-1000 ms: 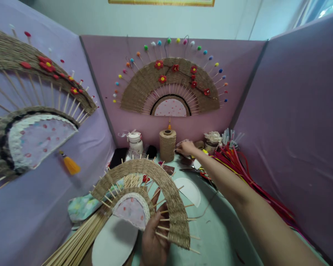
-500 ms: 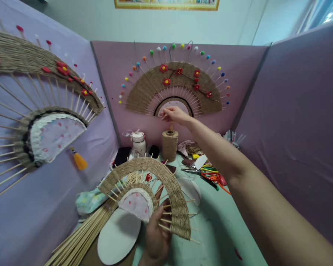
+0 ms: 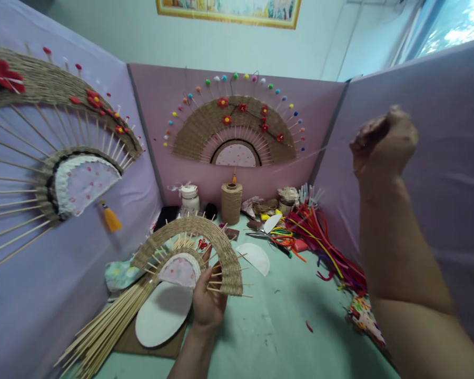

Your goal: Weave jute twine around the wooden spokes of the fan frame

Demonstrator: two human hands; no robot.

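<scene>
My left hand (image 3: 208, 304) is closed on the right part of a small woven fan (image 3: 195, 226), thumb in front and fingers behind. This fan has a twine-woven band on thin sticks and a half-round floral cloth centre edged with white lace. Raised high on the right, my right hand (image 3: 385, 138) is closed like a fist and slightly blurred. A faint pale strand slants through the air to its left; whatever the fingers hold is hidden. A cone of brown twine (image 3: 231, 204) stands at the back of the table, beyond the fan.
Larger decorated fans hang on the back panel (image 3: 237, 118) and left panel (image 3: 63, 95). A bundle of thin sticks (image 3: 110, 321) and a white oval board (image 3: 164, 316) lie at left. Scissors (image 3: 260, 234), a white half-disc (image 3: 256, 258) and red pipe cleaners (image 3: 319, 231) lie toward the right.
My right hand has swung from above the twine cone far to the right and closed. The woven fan, still in my left hand, appears slightly farther left and higher as the view shifts.
</scene>
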